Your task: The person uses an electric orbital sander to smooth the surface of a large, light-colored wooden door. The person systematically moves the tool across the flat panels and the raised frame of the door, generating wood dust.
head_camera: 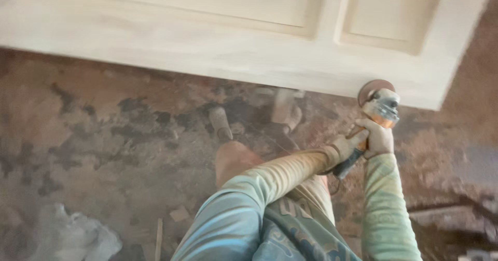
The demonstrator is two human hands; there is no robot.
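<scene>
Both hands close around an angle grinder (374,117). The right hand (378,136) wraps the orange and grey body just behind the head, fingers curled tight. The left hand (346,146) grips the dark rear handle lower down, reaching across the body from the left. Both forearms are dusty; the left arm stretches out nearly straight in a long sleeve, while the right arm rises steeply in a pale green patterned sleeve.

The grinder points up and away from the person, its round brown disc (374,89) touching the lower edge of a pale wooden door (249,48) near its right corner. The door lies flat above the floor, with two recessed panels showing.

Below it, the rough brown floor (104,136) is patched with dark stains and dust. A sandalled foot (221,122) stands under the door edge, and a crumpled white bag (72,235) lies at the lower left.
</scene>
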